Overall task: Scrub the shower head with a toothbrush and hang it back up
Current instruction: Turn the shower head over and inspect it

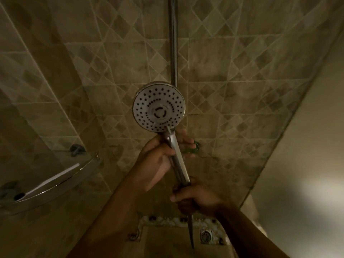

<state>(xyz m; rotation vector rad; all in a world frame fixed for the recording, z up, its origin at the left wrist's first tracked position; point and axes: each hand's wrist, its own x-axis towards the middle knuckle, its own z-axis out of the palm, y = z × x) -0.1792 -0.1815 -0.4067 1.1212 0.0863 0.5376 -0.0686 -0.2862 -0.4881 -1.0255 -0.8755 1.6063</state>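
A round chrome shower head (158, 106) with a white face full of dark nozzle holes points toward me in the middle of the view. Its chrome handle (179, 161) slopes down to the right. My left hand (158, 161) is wrapped around the upper handle just under the head. My right hand (195, 198) grips the bottom of the handle where the hose (190, 231) hangs down. A green object (193, 147), perhaps the toothbrush, shows behind my left fingers. The vertical slide rail (173, 40) rises behind the head.
Beige diamond-patterned tiles (242, 71) cover the wall. A curved glass corner shelf (55, 181) with a chrome edge sticks out at the lower left. A floor drain (206, 236) lies below. A plain wall (307, 164) closes the right side.
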